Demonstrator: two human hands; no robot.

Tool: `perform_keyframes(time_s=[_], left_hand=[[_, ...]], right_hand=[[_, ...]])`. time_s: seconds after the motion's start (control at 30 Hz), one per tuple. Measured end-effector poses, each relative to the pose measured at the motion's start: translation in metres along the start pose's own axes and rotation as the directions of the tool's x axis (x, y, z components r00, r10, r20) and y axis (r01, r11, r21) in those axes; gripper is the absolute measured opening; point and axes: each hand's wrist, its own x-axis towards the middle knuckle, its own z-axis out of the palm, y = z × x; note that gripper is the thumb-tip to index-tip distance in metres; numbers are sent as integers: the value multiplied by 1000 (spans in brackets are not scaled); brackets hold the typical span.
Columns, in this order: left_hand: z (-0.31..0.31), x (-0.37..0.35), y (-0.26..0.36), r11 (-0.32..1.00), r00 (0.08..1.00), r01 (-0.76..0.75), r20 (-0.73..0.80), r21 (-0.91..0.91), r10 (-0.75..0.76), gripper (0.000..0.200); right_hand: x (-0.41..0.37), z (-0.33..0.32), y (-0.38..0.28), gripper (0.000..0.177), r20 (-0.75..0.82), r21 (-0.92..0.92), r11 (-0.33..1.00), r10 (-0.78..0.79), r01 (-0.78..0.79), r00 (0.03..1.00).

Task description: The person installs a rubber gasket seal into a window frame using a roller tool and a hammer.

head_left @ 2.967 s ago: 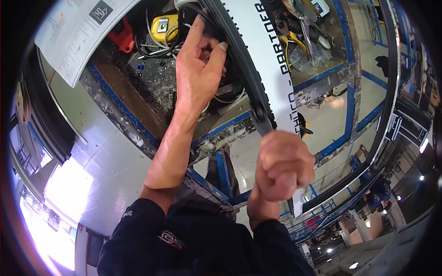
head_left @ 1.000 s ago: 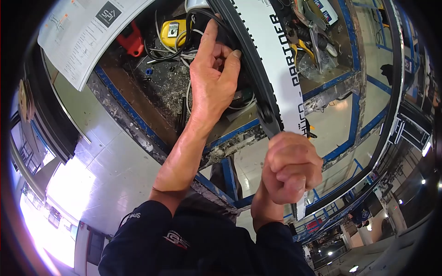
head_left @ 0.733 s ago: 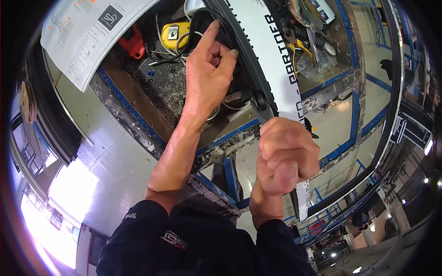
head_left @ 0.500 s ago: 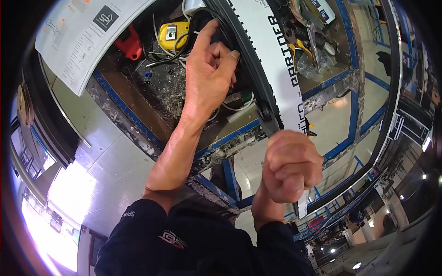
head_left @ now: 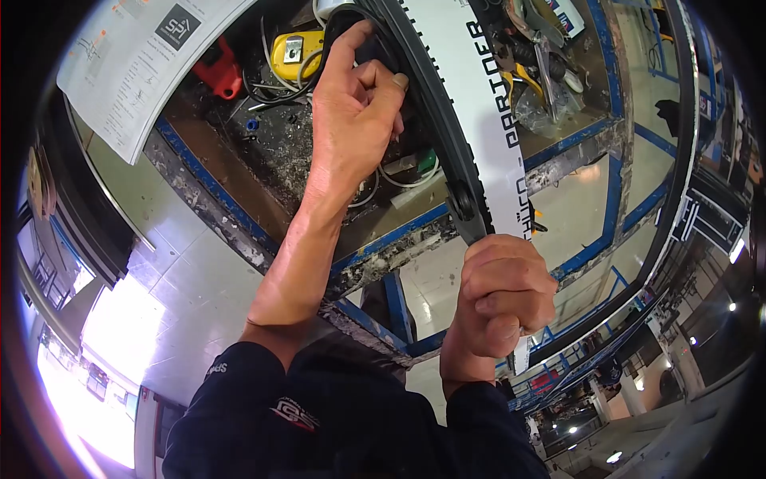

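A long white panel (head_left: 491, 128) with black lettering runs from the top centre down to the right, with a black profile (head_left: 431, 88) along its left edge. My left hand (head_left: 357, 104) is at the profile's upper left, its index finger stretched over a black strip (head_left: 363, 36) and its thumb against the profile's side. Lower down, my right hand (head_left: 509, 295) is closed in a fist around a dark tool (head_left: 471, 225), whose head rests on the black profile. The tool's handle is hidden in the fist.
Printed sheets (head_left: 132, 72) lie at the upper left. A red tool (head_left: 219, 72) and a yellow tape measure (head_left: 295, 54) sit in the blue-edged tray (head_left: 215, 180). Pliers (head_left: 527, 76) and other tools lie right of the panel. A blue frame (head_left: 598, 247) stands beyond.
The view has shifted slightly. My left hand appears a little further left, and my right hand with the tool sits a little lower. Both keep their grip and pose.
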Motion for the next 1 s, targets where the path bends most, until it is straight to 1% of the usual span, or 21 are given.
perform_keyframes(time_s=[0.03, 0.13, 0.23, 0.33, 0.53, 0.57, 0.67, 0.73, 0.77, 0.8, 0.9, 1.0], left_hand=[[1, 0, 1, 1000, 1000, 11, -7, 9, -11, 63], [3, 0, 2, 1000, 1000, -1, -23, 24, 2, 59], [3, 1, -2, 1000, 999, -16, -28, 18, 16, 59], [3, 1, -3, 999, 999, -23, -26, 22, 24, 59], [5, 0, -1, 1000, 999, -6, -37, 6, 6, 59], [4, 0, 1, 1000, 999, -3, -33, 7, 3, 60], [4, 0, 2, 1000, 999, 5, -41, 5, -4, 59], [5, 1, 1, 1000, 999, 6, -47, -8, -7, 58], [2, 0, 2, 1000, 1000, 18, -14, 2, -18, 63], [1, -1, 1, 1000, 1000, 21, -12, 0, -21, 63], [1, -1, 1, 1000, 1000, 14, -15, 6, -14, 63], [1, 0, 1, 1000, 1000, 9, -12, 15, -8, 63]], right_hand=[[0, -1, 0, 48, 0, -5, 1000, 10, -10, 1000], [0, -7, 1, 48, 73, 55, 997, 43, -47, 996], [1, 2, 3, 48, -1, 57, 997, 59, -59, 998], [10, 9, 9, 49, 27, 81, 996, 39, -41, 999], [12, 6, 5, 49, 51, 82, 993, 84, -88, 995], [16, 7, 8, 48, 61, 110, 990, 80, -87, 995], [18, 8, 9, 48, 56, 117, 991, 61, -68, 997], [8, 5, 9, 41, 30, 150, 988, 39, -43, 999], [7, 5, 9, 37, 24, 166, 985, 38, -41, 999], [7, 5, 7, 33, 14, 179, 983, 37, -39, 999], [24, 12, 13, 35, 63, 203, 978, 41, -53, 997], [17, 10, 10, 46, 48, 131, 990, 48, -54, 998]])
